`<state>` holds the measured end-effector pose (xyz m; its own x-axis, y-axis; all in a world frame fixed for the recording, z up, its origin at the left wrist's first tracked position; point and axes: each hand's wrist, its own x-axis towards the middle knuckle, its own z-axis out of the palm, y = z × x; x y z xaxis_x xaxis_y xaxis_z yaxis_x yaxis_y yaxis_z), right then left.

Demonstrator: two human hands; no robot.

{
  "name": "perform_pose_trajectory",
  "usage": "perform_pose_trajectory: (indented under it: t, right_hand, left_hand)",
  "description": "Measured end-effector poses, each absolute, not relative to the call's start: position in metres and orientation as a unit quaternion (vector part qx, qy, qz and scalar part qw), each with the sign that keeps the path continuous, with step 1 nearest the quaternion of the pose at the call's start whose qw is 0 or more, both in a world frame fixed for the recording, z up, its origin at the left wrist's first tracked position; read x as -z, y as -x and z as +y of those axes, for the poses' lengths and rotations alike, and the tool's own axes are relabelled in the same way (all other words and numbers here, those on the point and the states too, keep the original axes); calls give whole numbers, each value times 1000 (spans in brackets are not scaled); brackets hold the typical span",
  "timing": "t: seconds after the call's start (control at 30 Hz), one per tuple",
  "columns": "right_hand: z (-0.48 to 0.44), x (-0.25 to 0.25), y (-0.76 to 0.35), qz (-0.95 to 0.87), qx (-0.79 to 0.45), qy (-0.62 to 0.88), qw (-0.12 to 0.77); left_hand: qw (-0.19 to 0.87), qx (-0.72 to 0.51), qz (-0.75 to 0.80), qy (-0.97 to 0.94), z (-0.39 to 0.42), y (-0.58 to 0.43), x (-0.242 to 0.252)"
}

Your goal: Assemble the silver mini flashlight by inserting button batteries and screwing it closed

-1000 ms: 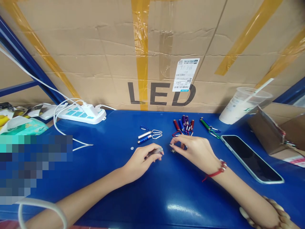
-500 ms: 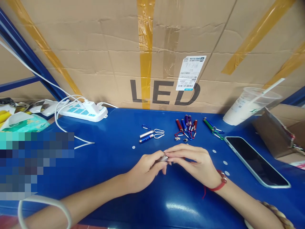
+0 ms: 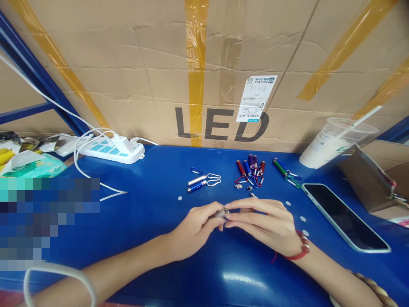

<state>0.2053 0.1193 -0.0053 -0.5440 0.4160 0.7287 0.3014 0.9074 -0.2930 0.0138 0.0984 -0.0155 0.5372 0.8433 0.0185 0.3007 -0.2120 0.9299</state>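
My left hand [image 3: 195, 228] grips a small silver flashlight [image 3: 220, 213] low over the blue table [image 3: 153, 238]. My right hand [image 3: 265, 224] meets it from the right, fingertips pinched on the flashlight's end. Behind the hands lie a silver and a blue keychain flashlight [image 3: 198, 183] with carabiner clips. A cluster of red, blue and purple flashlights [image 3: 251, 169] lies to the right of those, with small loose metal parts [image 3: 243, 186] beside it. A green flashlight [image 3: 283, 169] lies further right.
A phone [image 3: 343, 216] lies face up at the right. A plastic cup with a straw [image 3: 332, 143] and an open cardboard box [image 3: 378, 179] stand at the back right. A white power strip [image 3: 111, 151] with cables sits back left. A large cardboard wall [image 3: 204, 72] closes the back.
My right hand drew back from the flashlight cluster and joined my left hand at the silver flashlight. Both hands shifted slightly nearer to me.
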Motion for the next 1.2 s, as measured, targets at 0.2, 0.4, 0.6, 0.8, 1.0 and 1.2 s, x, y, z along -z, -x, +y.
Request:
perform_pose_trajectory:
  t: [0.2,0.4,0.6,0.8,1.0,1.2]
  right_hand:
    - [118,6,-204,-877,-21,210,433]
    - [117,6,-206,-878,-15,235,416]
    - [117,8,-203,-886,-95,257,374]
    - [127,-2,-212,-858,-124,314,386]
    - [144,1,-230,-801,36,568,187]
    - [144,8,-230,-750,7,661,1]
  left_hand:
    - [466,-286,404,-734,101,-12,14]
    - [456,-285,399,-743,101,-11,16]
    - [415,-248,409,-774,101,-11,21]
    - [415,-222,461,-752,101,-12,12]
    - [430,-238,527,-693,101,-15,6]
    - [425,-253,535,-685,101,-16,12]
